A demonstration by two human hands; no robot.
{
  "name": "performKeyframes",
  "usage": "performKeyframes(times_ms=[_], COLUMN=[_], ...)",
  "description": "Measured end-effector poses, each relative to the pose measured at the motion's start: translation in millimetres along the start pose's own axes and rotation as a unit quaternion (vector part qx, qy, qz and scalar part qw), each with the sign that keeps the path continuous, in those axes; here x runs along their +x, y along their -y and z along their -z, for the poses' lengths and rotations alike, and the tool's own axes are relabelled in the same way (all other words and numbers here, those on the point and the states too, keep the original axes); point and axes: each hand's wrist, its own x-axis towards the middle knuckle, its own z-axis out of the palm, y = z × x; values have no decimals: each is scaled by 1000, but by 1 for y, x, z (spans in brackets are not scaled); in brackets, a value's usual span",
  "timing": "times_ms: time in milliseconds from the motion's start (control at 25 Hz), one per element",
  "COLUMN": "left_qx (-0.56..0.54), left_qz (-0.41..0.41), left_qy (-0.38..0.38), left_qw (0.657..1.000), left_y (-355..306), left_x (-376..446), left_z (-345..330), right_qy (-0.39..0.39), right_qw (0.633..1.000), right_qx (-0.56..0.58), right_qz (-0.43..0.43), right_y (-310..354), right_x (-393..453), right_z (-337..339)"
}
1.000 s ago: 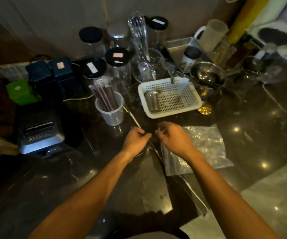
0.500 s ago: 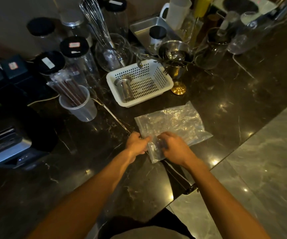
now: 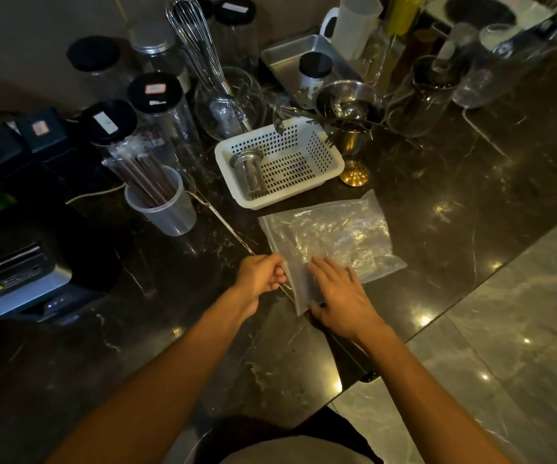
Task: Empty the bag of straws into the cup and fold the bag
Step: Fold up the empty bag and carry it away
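Note:
A clear plastic bag [image 3: 334, 236] lies flat and empty on the dark marble counter [image 3: 156, 329]. My left hand [image 3: 261, 275] pinches the bag's near left edge. My right hand [image 3: 340, 296] rests flat, fingers spread, on the bag's near corner, with the thumb under the edge. To the left stands a translucent plastic cup [image 3: 163, 209] holding several dark wrapped straws [image 3: 140, 172] that lean to the left.
A white perforated basket [image 3: 320, 152] with a metal strainer sits just behind the bag. Jars with black lids [image 3: 155, 92], a whisk [image 3: 197, 41], metal bowls and glassware crowd the back. A grey printer [image 3: 19, 272] stands at the left. The counter edge runs to the right of the bag.
The view has swung left to right across the counter. My hands went from the bag's left edge onto its near corner; the right hand has flattened onto the plastic.

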Motion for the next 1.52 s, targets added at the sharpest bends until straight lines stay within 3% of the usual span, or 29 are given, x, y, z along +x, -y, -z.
performKeyframes(times_ms=[160, 360, 480, 600, 720, 840, 920, 1080, 1160, 1240, 1320, 1440, 1520], left_qx=[-105, -169, -209, -211, -158, -101, -80, -62, -82, -102, -97, -81, -90], left_qz=[-21, -121, -193, -203, -219, -190, -196, -256, -274, -283, -291, -283, -279], left_qy=[18, -6, -21, -68, -79, -26, -31, -158, -186, -207, -228, -273, -276], left_qw=[994, 978, 959, 954, 960, 976, 977, 952, 940, 931, 924, 916, 915], left_y=[-27, -44, -41, -30, -14, -3, 6, 13, 13, 13, 15, 16, 17], left_x=[-17, -47, -57, -62, -64, -71, -75, -81, -83, -84, -86, -86, -85], left_z=[16, 46, 72, 93, 110, 121, 124, 128, 132, 140, 145, 149, 152], right_qy=[-22, -191, -181, -148, -62, -6, 7, 62, 125, 159, 139, 38, 18], right_qw=[999, 971, 933, 897, 801, 757, 742, 765, 789, 790, 791, 832, 845], right_qx=[25, 143, 312, 417, 595, 653, 670, 638, 596, 584, 589, 548, 530], right_qz=[18, 16, 2, 23, 20, 19, 3, -62, -80, -93, -93, -76, -61], right_y=[5, 26, 50, 66, 75, 83, 88, 95, 98, 105, 113, 122, 122], right_x=[2, 2, 6, 14, 20, 26, 27, 24, 20, 17, 16, 18, 19], right_z=[7, 34, 63, 84, 92, 92, 89, 72, 60, 51, 45, 42, 40])
